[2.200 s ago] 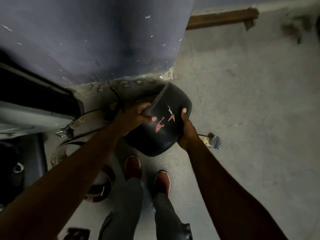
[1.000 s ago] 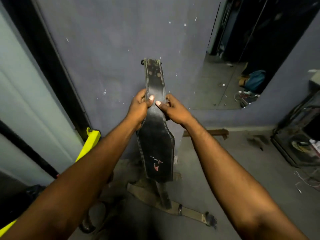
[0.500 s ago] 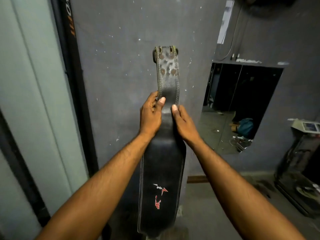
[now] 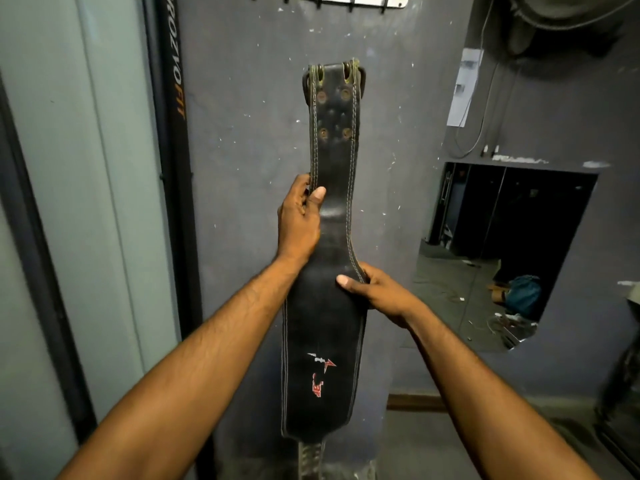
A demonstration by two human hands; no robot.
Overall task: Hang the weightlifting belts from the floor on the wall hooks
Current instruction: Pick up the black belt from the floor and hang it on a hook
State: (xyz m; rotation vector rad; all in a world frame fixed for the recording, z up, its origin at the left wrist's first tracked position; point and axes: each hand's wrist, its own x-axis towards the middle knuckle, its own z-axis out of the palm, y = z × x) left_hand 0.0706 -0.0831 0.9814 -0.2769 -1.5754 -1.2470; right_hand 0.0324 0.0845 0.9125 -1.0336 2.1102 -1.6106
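I hold a black leather weightlifting belt upright in the middle of the frame, in front of the grey-blue wall. My left hand has its grip clamped on the belt's left edge at the narrow part, thumb across the front and fingers wrapped behind. My right hand sits lower, its grip closed on the right edge where the belt widens, thumb pressed flat on the front face.

The buckle end points up, with light stitching down both sides and four round rivets below the top. A small red and white logo shows on the wide lower part, and a strap end with holes hangs beneath it at the bottom edge of the frame.

A white hook rack is fixed to the wall at the top centre of the frame, well above the buckle end; the belt does not touch it. A dark vertical post with lettering stands left of centre, and a mirror fills the right side.
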